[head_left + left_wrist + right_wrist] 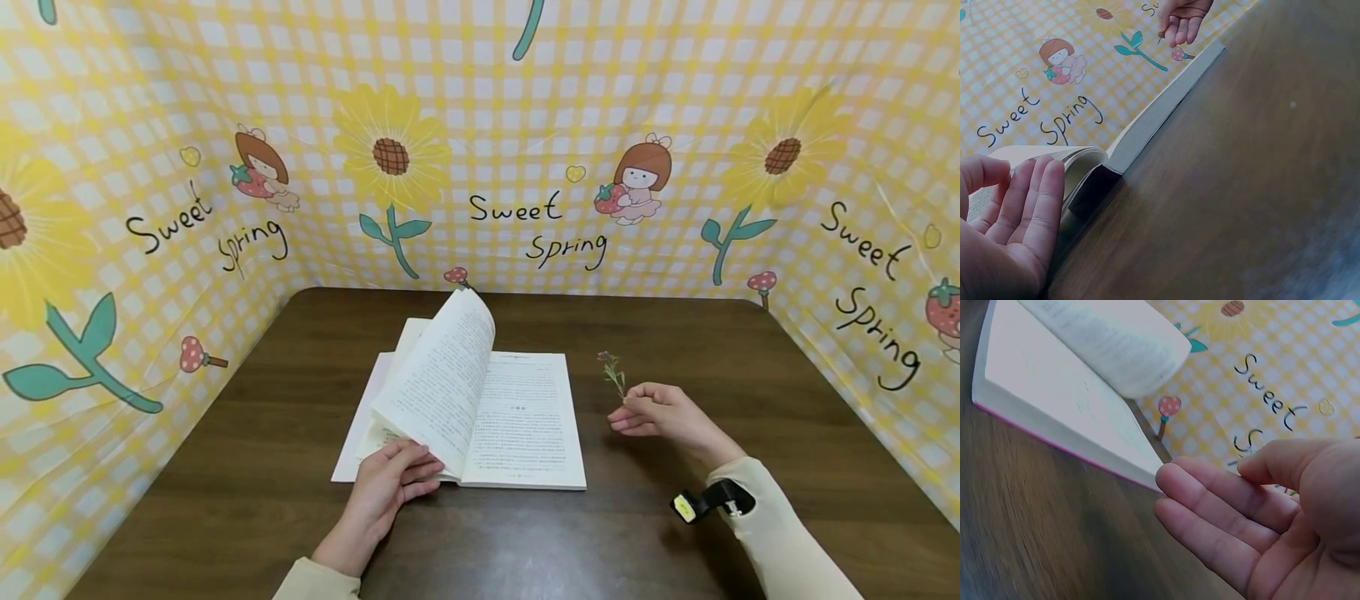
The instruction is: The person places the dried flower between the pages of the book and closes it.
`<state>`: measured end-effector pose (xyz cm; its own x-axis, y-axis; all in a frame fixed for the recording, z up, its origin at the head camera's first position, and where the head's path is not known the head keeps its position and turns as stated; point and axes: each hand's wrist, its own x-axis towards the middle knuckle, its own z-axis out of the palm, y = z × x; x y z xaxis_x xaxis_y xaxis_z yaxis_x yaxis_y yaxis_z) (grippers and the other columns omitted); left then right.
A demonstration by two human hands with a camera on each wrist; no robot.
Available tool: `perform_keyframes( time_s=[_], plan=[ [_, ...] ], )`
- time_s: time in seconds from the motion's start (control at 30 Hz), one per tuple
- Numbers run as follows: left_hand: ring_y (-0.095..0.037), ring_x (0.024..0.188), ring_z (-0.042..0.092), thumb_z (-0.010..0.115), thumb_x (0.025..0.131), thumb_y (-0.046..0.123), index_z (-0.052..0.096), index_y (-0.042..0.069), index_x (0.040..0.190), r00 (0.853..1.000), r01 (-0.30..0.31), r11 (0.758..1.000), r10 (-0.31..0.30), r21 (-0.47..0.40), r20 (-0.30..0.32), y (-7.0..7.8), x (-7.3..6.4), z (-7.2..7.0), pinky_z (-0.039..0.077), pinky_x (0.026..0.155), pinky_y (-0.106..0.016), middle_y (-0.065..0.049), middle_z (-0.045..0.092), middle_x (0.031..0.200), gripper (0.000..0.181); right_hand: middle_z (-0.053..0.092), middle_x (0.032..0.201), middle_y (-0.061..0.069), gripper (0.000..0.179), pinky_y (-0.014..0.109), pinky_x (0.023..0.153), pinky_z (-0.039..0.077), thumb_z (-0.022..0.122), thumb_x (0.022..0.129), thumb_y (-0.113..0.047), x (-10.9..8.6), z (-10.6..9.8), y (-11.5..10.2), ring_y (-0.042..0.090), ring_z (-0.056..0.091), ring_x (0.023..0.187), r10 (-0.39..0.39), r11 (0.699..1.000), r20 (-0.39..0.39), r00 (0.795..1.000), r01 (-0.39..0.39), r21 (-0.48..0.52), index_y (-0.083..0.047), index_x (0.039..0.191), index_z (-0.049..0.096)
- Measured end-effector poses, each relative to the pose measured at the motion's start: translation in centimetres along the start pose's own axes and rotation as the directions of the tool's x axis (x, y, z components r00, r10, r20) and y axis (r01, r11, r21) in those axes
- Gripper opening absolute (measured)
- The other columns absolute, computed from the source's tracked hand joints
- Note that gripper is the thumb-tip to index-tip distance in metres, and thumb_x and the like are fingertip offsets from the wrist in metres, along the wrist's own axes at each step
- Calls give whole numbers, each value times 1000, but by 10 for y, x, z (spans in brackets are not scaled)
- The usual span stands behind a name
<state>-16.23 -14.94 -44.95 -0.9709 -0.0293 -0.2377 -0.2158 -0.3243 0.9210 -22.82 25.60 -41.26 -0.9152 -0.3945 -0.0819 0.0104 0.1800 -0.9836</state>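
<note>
An open book point(521, 425) with printed pages lies on the brown table. At its lower left edge my left hand point(392, 481) pinches a lifted, curling bunch of pages point(442, 375) between thumb and fingers. The left wrist view shows these pages bent over beside the left hand point(1016, 212). To the right of the book, above the table, my right hand point(660, 417) pinches the stem of a small flower sprig point(612, 371) with green leaves and a purplish tip. In the right wrist view the sprig is hidden behind the right hand point(1266, 512).
The dark wooden table point(285, 400) is bounded at the back and sides by a yellow checked cloth point(510, 108) printed with sunflowers and lettering. A black strap device point(712, 500) sits on the right wrist.
</note>
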Motion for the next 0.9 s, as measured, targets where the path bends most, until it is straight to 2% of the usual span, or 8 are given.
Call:
perform_keyframes(
  time_s=[0.13,0.43,0.7,0.9],
  plan=[
    [-19,79,73,58,95,2,62,4,87,1000,-5,1000,5,3,-8,0,0,0,60,69,-35,-8,69,82,10,68,106,31,14,42,84,57,48,104,-7,8,12,0,30,71,93,0,1000,3,1000,0,-3,6,102,51],
    [-18,79,73,57,95,2,61,7,86,1000,1,1000,-1,1,15,0,-1,-1,60,70,-35,-6,68,82,11,70,102,27,11,43,83,57,49,103,-5,24,37,1,29,72,90,12,1000,28,1000,-12,6,5,100,51],
    [-18,80,73,58,95,2,61,6,87,1000,-1,1000,1,6,18,0,-1,-1,60,70,-35,-6,68,82,10,71,98,26,10,38,78,59,49,101,-3,36,56,3,22,72,84,-7,999,67,998,4,36,7,101,52],
    [-18,80,73,58,95,2,62,6,87,1000,1,1000,-1,10,17,1,-1,-1,60,70,-34,-6,68,82,9,71,97,25,10,37,77,59,50,101,-4,42,68,5,23,72,84,8,998,84,996,-13,61,6,101,52]
  ],
)
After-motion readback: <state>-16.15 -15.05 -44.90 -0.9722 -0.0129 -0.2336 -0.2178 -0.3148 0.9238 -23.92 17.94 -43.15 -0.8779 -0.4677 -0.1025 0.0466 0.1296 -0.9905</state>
